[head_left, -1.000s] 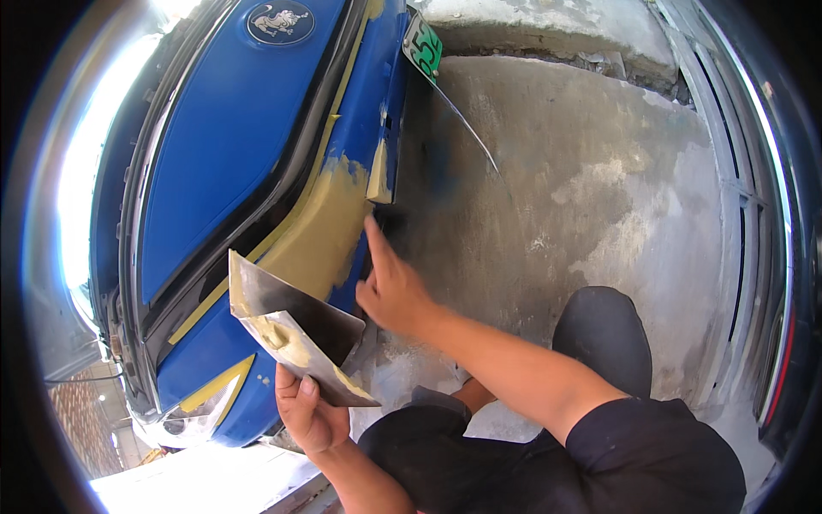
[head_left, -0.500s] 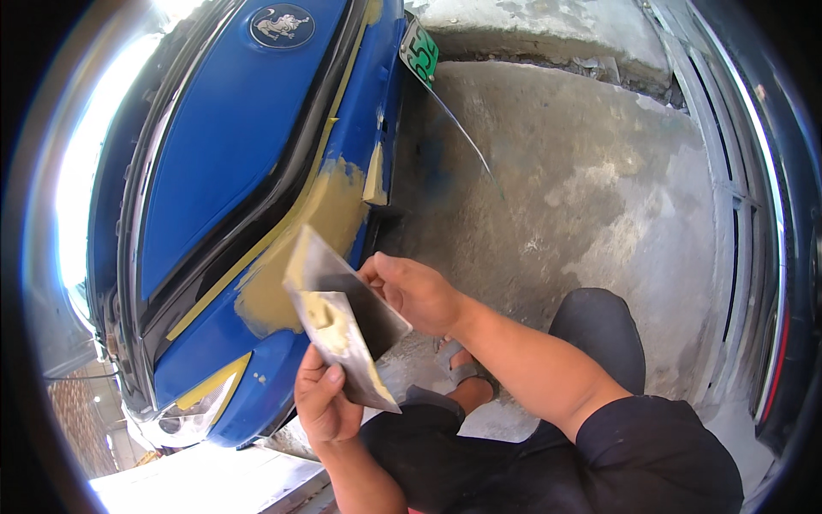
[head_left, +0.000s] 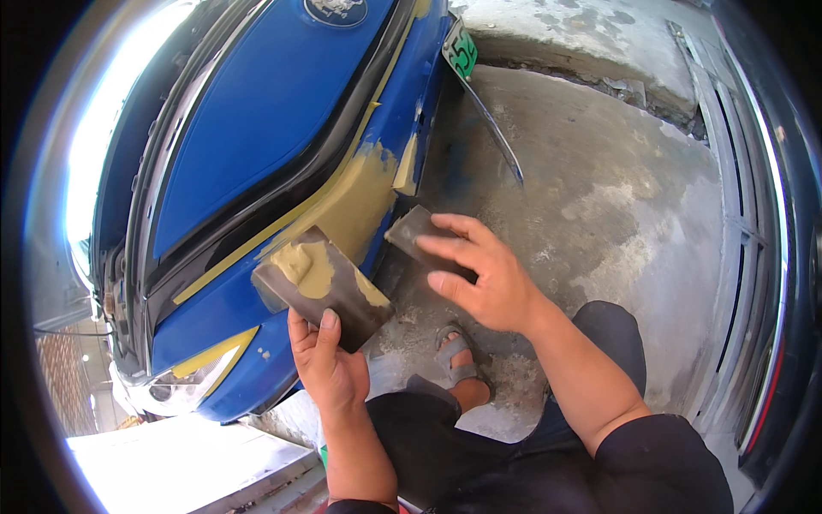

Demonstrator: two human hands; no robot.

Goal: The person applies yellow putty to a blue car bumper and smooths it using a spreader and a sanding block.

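Note:
A flat metal plate (head_left: 347, 313) with a lump of pale yellow putty (head_left: 300, 267) on top is pinched in my left hand (head_left: 338, 368). To its right, my right hand (head_left: 497, 283) has a smaller dark spreader blade (head_left: 407, 225) between its slightly blurred, spread fingers. Both plates are in front of a blue vehicle's bumper, where a broad patch of yellow filler (head_left: 364, 193) covers the curved corner beside black trim and thin yellow strips.
The blue body panel (head_left: 240, 120) fills the upper left, with a bent number plate (head_left: 462, 51) at its edge. Concrete floor (head_left: 591, 171) meets a raised step (head_left: 591, 34) behind. A metal rail frame (head_left: 741, 240) runs down the right. My sandaled foot (head_left: 458, 360) and knee are below.
The two plates, stacked in my left hand earlier, are now apart. My right hand left the bumper corner, took the dark blade and moved it rightward. The view has shifted slightly.

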